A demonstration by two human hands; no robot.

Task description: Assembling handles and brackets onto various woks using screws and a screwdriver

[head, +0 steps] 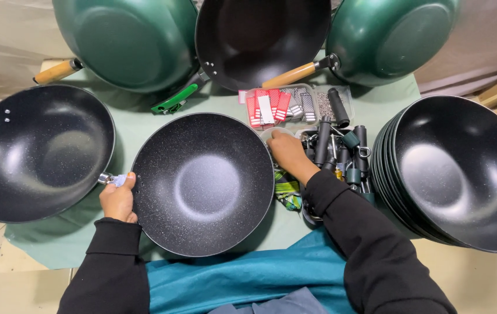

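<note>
Wok [202,183] sits centre, left hand [118,200] pinching its rim bracket; right hand [286,151] curled among black handles [341,148], stacked woks [458,168] crowding right.

The green cloth [68,238] is crowded. 1 speckled wok [203,184] fills the middle, another wok [36,152] blocks the left, and stacked woks [458,174] wall off the right. Black handles [341,152] and red packets [274,107] clutter the gap between. Bare cloth shows only along the near-left edge.
</note>
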